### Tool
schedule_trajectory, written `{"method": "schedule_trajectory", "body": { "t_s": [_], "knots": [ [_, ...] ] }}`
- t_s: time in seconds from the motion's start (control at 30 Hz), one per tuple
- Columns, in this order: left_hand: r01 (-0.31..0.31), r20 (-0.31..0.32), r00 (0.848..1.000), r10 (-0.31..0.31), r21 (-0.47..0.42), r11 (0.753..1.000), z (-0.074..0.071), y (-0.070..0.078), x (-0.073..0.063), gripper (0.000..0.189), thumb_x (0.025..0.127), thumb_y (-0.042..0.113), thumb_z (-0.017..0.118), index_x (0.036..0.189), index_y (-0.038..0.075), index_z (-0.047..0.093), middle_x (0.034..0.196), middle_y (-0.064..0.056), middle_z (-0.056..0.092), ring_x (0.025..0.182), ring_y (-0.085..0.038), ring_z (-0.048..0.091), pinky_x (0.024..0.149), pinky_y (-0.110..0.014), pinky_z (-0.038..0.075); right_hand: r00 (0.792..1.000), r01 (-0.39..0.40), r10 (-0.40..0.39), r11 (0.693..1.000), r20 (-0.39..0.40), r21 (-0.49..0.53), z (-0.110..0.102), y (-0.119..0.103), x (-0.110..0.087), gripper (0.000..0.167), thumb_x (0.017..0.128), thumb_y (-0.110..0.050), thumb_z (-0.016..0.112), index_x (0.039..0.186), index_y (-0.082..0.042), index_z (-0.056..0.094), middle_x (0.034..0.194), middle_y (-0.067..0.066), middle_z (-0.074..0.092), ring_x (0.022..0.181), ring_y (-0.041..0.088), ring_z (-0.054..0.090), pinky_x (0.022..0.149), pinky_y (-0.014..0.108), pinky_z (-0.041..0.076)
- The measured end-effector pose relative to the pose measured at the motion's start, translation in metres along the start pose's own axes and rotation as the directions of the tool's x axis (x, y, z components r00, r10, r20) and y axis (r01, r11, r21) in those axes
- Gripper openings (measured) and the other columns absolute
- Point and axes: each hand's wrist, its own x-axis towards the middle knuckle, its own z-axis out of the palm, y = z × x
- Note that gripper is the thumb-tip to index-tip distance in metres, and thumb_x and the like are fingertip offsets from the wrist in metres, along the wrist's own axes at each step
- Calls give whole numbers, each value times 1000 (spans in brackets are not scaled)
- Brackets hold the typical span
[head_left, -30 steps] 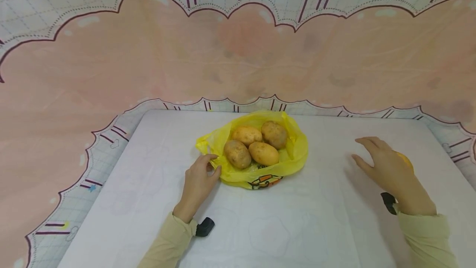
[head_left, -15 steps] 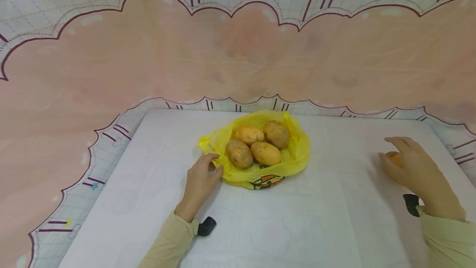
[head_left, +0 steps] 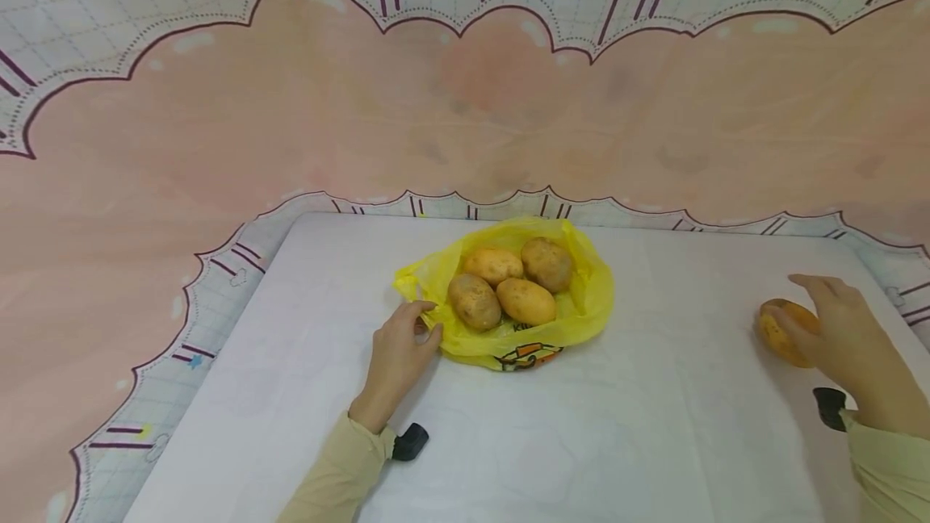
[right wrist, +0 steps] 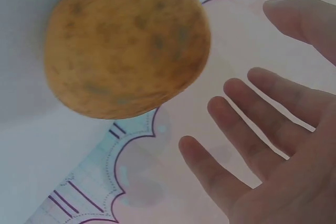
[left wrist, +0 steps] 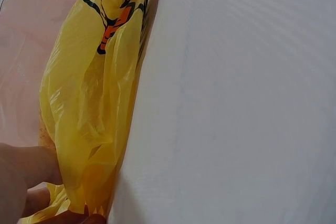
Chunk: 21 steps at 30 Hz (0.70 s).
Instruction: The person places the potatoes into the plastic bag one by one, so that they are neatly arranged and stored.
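Note:
A yellow plastic bag (head_left: pixel 588 317) lies spread on the white table, its mouth wide. Several potatoes (head_left: pixel 526 302) sit in it. My left hand (head_left: pixel 395 353) pinches the bag's near left edge between thumb and fingers; in the left wrist view, fingers (left wrist: pixel 31 166) press against the crumpled plastic. At the right, a single golden-brown, dark-speckled potato (head_left: pixel 781 333) lies on the table outside the bag. My right hand (head_left: pixel 857 337) hovers over its right side, partly hiding it. From the right wrist, the fingers appear spread and apart from this potato (right wrist: pixel 128 45).
The white table (head_left: pixel 617 434) stretches between the bag and the lone potato. Behind it hangs a peach and white patterned cloth (head_left: pixel 465 111), which also borders the table's left and right edges. A black wrist camera (head_left: pixel 410 442) sits at each cuff.
My right hand has moved right, over the lone potato, which was mostly hidden behind it and now shows more. The left hand keeps its grip on the bag. The head view has shifted slightly.

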Motion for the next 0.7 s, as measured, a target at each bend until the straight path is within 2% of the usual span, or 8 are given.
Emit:
{"method": "schedule_trajectory", "body": {
  "t_s": [0.2,0.33,0.47,0.57,0.7],
  "knots": [
    [10,9,1000,-10,2,1000,-1,1,0,34,89,18,72,120,5,66,108,-9,68,90,-22,66,79,-42,55,1000,-18,18,1000,24,-2,2,8,-2,53,98,-18,60,130,19,40,127,46,36,114,63,32,100,75,28],
    [7,9,1000,-7,4,1000,-1,1,0,33,89,19,72,119,5,67,109,-9,68,90,-22,67,80,-43,54,998,-28,28,1000,53,0,3,11,-3,54,98,-16,61,131,19,38,128,47,34,115,65,29,101,76,25],
    [0,6,1000,0,3,1000,-1,0,0,33,89,18,72,119,5,67,110,-9,68,90,-22,67,80,-43,55,993,-65,66,998,95,-8,5,14,-3,61,98,-22,62,134,18,35,130,47,32,117,65,28,103,75,24],
    [7,10,1000,-7,3,1000,-1,1,0,34,90,19,72,120,5,66,110,-9,68,90,-22,67,80,-42,55,985,-109,109,994,132,-9,7,17,-3,71,99,-33,61,138,18,31,131,47,30,118,63,28,101,76,26],
    [14,17,1000,-14,2,1000,-1,2,1,34,90,19,72,120,5,66,110,-9,68,91,-22,67,80,-42,55,980,-132,131,991,146,-6,9,18,-2,75,99,-37,60,138,19,30,130,47,30,116,62,29,96,77,31]
  ]
}}
